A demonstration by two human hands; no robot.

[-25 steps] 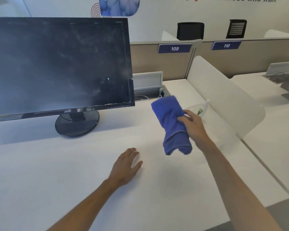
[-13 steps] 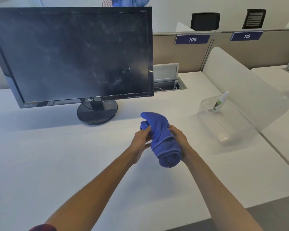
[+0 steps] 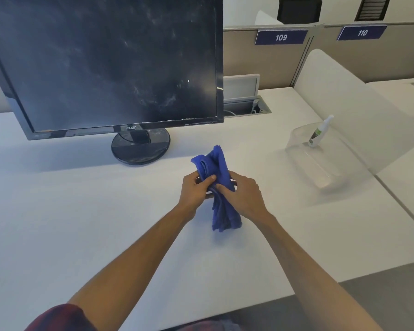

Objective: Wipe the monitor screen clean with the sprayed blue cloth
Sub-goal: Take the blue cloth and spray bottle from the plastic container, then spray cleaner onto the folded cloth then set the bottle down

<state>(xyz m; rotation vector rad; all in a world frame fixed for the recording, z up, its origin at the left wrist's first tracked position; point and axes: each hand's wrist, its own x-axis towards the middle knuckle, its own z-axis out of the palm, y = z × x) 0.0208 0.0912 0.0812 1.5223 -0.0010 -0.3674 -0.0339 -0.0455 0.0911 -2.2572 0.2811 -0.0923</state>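
Head view shows both forearms reaching forward over the white desk (image 3: 58, 223), the left hand (image 3: 193, 191) and right hand (image 3: 243, 195) side by side, both clamped on the bunched blue cloth (image 3: 221, 187) held above the desk's middle. Behind them, toward the far edge, stands the smudged monitor (image 3: 110, 63). Nearer the right edge, a clear tray (image 3: 320, 168) holds a spray bottle (image 3: 319, 132).

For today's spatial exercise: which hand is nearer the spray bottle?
Right. The right hand is on the cloth's side facing the spray bottle; the left hand is beyond it.
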